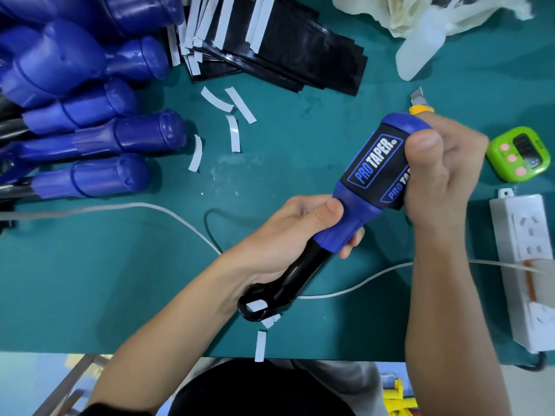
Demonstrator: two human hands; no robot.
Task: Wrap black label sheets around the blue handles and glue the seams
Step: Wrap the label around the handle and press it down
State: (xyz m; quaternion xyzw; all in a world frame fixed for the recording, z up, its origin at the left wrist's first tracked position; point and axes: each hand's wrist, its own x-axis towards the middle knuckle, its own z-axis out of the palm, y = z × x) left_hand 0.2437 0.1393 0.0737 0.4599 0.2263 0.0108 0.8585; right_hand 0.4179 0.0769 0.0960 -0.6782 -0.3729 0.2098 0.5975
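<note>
A blue handle (351,217) with a black shaft (279,283) is held above the green table, tilted up to the right. A black label sheet (375,163) printed PRO TAPER is wrapped around its thick part. My left hand (288,235) grips the handle's narrow neck. My right hand (441,175) curls around the labelled part, thumb pressing the label's right side. The seam is hidden under that hand. A pile of bare blue handles (99,124) lies at the left. A stack of black label sheets (270,49) with white strips lies at the top centre.
A yellow utility knife (420,105) lies just behind my right hand. A green timer (519,154) and a white power strip (528,265) sit at the right, with white cables (180,217) across the table. Peeled white strips (234,115) are scattered. A translucent bottle (417,55) lies top right.
</note>
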